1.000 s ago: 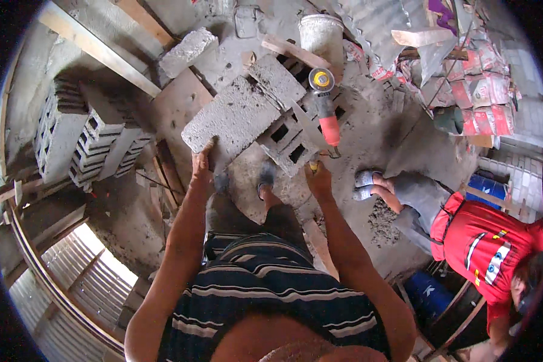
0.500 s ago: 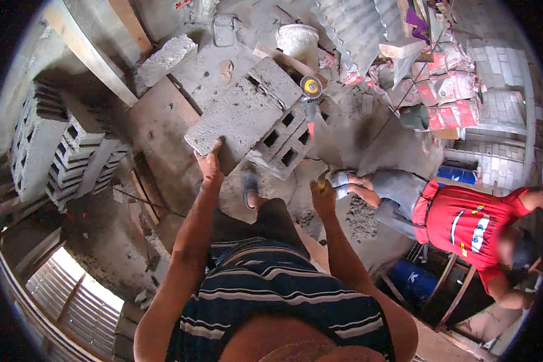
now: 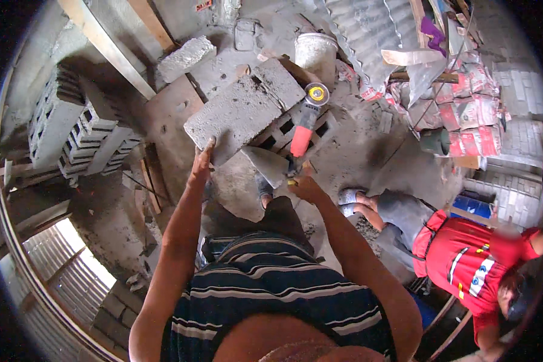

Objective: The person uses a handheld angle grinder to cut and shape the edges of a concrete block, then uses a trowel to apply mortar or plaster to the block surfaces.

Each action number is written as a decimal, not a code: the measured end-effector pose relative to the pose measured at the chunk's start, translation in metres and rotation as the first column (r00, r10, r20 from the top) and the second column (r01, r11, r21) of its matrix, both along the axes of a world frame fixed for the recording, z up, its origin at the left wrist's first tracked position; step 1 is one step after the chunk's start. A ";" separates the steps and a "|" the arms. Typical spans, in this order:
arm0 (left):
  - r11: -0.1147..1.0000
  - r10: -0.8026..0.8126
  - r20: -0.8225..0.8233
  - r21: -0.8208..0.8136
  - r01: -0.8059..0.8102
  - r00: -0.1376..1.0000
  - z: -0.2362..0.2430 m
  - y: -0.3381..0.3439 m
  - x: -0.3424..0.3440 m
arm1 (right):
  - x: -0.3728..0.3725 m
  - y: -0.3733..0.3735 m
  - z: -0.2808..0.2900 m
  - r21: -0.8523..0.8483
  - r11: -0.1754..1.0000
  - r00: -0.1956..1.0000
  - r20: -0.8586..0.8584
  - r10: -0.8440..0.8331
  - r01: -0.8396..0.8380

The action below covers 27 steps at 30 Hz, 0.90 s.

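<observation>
My left hand grips the near left end of a grey concrete hollow block, thumb on its upper face. The block lies tilted across other hollow blocks, partly hidden beneath it. In my right hand is a trowel, its yellow handle end showing in my fist. The trowel's grey blade points up and left, by the near edge of the block; whether it touches cannot be made out. An angle grinder with a red body and yellow-centred disc rests on the blocks, just beyond my right hand.
Stacked hollow blocks stand at the left. A white bucket and corrugated sheet are at the far side, red-and-white bags to the right. A co-worker in a red shirt bends at the right.
My right hand has moved left with the trowel, and its blade has swung from pointing away to pointing left beside the block. My left hand stays on the block. The view has shifted slightly.
</observation>
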<state>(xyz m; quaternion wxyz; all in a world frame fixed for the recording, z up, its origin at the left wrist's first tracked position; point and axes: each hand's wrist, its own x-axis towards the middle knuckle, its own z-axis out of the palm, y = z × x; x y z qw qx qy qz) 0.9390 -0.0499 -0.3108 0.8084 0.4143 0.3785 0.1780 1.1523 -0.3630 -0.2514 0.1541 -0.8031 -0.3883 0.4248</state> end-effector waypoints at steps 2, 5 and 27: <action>0.989 0.056 -0.289 -0.116 -0.094 0.956 0.033 -0.028 0.010 | 0.006 -0.012 -0.027 0.085 0.996 0.999 0.044 -0.030 0.026; 0.988 0.087 -0.186 -0.111 -0.109 0.979 0.013 -0.073 -0.020 | 0.009 -0.005 -0.030 0.165 0.986 0.999 -0.007 -0.037 0.038; 0.562 -0.014 -0.788 0.503 0.656 0.616 0.003 -0.164 0.291 | 0.091 -0.117 -0.029 0.106 0.315 0.327 -0.460 -0.825 0.943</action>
